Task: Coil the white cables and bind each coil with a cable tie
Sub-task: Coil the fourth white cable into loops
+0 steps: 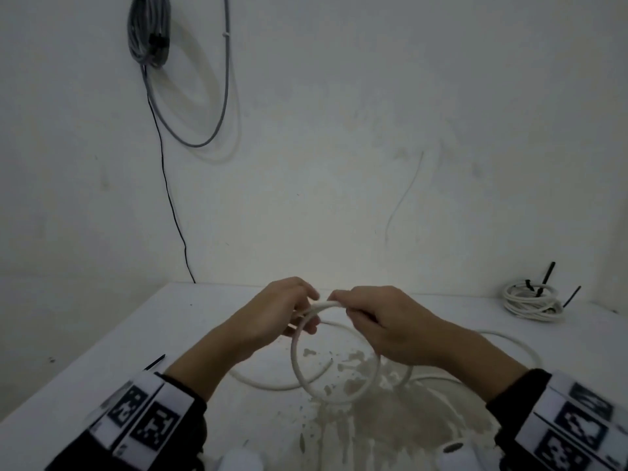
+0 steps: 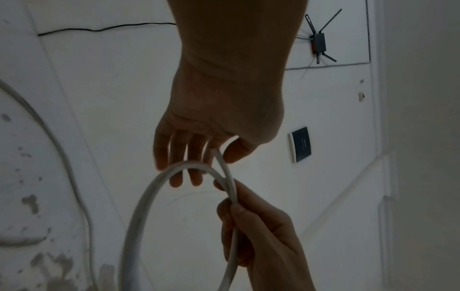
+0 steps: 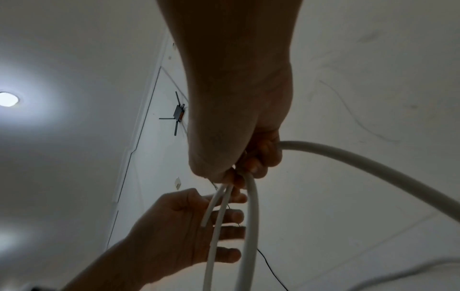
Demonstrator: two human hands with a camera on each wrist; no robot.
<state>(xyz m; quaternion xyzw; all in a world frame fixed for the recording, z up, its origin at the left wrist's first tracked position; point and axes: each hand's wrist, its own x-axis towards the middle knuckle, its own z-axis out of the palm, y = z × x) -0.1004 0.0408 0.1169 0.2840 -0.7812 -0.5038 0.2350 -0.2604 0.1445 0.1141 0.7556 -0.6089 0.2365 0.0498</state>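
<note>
Over the middle of the white table, both hands hold up a loop of white cable. My right hand grips the top of the loop, fingers curled round two strands. My left hand is just to its left with fingers straight. The cable's cut end lies across them beside the thumb. The rest of the cable trails loose over the table to the right. A finished white coil bound with black ties lies at the back right.
A loose black cable tie lies near the table's left edge. Worn stains mark the tabletop under the loop. A grey cable bundle and a thin black wire hang on the wall behind. The wrist views show a wall-mounted router.
</note>
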